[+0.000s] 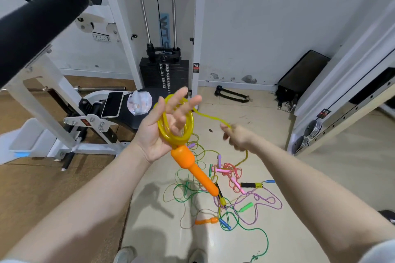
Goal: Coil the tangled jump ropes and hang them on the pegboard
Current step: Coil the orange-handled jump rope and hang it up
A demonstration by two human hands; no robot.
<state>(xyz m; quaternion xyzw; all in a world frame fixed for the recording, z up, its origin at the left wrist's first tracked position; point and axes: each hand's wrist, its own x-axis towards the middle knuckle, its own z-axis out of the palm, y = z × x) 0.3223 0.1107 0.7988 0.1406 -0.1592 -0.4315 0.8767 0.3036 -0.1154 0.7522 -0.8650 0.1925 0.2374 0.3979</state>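
My left hand is raised palm up with fingers spread, and several loops of a translucent yellow jump rope are wound round it. The rope's orange handle hangs down from the coil below my palm. My right hand pinches the free yellow strand, which runs from the coil to it and then drops toward the floor. A tangle of jump ropes in green, pink, purple and yellow lies on the beige floor below. A second orange handle lies in that pile. No pegboard is visible.
A white cable machine with a black weight stack stands ahead. A white bench frame carrying a phone is on the left. A black padded bar crosses the upper left. A black bag leans by the wall; a mirrored rack stands right.
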